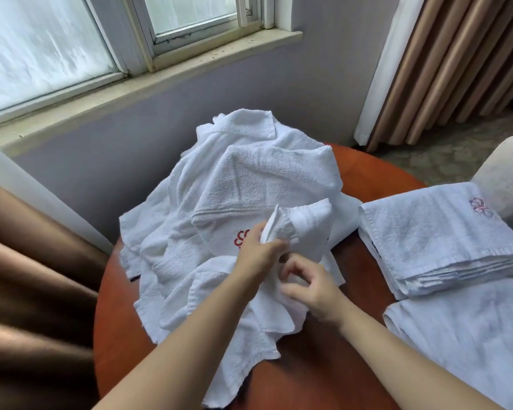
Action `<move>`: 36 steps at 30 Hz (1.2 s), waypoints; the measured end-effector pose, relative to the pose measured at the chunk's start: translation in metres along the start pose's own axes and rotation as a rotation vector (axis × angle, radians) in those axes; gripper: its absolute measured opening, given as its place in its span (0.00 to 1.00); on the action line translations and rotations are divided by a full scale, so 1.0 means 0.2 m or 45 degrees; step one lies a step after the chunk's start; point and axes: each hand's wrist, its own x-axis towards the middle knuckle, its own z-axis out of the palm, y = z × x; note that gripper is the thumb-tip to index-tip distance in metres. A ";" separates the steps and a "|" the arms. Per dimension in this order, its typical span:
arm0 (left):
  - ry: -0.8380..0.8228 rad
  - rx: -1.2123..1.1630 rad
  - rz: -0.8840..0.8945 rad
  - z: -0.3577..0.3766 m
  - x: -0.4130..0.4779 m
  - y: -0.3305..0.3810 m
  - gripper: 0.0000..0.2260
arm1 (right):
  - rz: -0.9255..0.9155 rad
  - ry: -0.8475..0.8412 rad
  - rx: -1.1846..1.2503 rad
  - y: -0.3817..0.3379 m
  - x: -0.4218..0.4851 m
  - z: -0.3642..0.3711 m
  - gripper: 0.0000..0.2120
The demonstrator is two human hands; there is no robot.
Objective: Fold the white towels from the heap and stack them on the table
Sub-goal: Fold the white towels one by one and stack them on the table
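Head view: a heap (pixel 249 179) of crumpled white towels is sitting on the far-left part of a round reddish-brown counter (pixel 323 365), spilling over its far and left edges. One towel in the heap is showing red embroidery (pixel 240 237), partly hidden behind the left grip (pixel 256 251).

The left grip is reaching in from the lower left, with its fingers curling round the hemmed edge of a loose towel (pixel 243 335) at the near side of the heap. The right grip (pixel 311 287) is coming in from the lower right, just beside the left one, with its thumb and curled fingers pinching the same towel's cloth. The rest of that towel is trailing down over the counter toward the near edge, rumpled, not folded.

On the right of the counter a folded stack (pixel 439 241) of white towels is lying flat, apart from the heap, with a pink embroidered logo (pixel 481 207) at its far right corner. A second white towel pile (pixel 471 344) is lying just in front of the stack, touching or nearly touching it; blurry, can't tell the fold count.

Behind the counter a window (pixel 57 48) with a stone sill (pixel 148 81) is running along a grey wall. Brown curtain (pixel 27 276) is hanging at left, beige curtain (pixel 456 60) at right. A pale upholstered chair (pixel 510 173) is standing behind the stack.
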 end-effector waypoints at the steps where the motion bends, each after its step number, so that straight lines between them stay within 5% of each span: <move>1: 0.038 -0.069 0.018 -0.01 -0.03 0.00 0.19 | 0.167 0.082 0.335 -0.04 -0.01 0.01 0.10; 4: 0.050 -0.128 0.119 -0.01 -0.11 0.00 0.18 | 0.532 0.320 0.824 -0.16 0.01 0.04 0.10; 11: -0.096 -0.239 0.276 -0.03 -0.28 0.07 0.14 | 0.569 0.439 1.149 -0.34 0.02 0.05 0.08; 17: -0.089 -0.300 0.242 -0.05 -0.34 0.11 0.12 | 0.423 0.524 0.725 -0.38 -0.01 0.06 0.04; 24: 0.020 -0.314 0.353 -0.03 -0.41 0.13 0.11 | 0.345 0.997 0.089 -0.37 -0.04 0.01 0.09; 30: -0.123 -0.189 0.522 0.02 -0.45 0.09 0.11 | -0.003 0.801 -0.146 -0.45 -0.07 0.07 0.11; 36: -0.219 -0.072 0.684 0.01 -0.45 0.08 0.17 | -0.096 0.764 0.012 -0.43 -0.10 0.07 0.09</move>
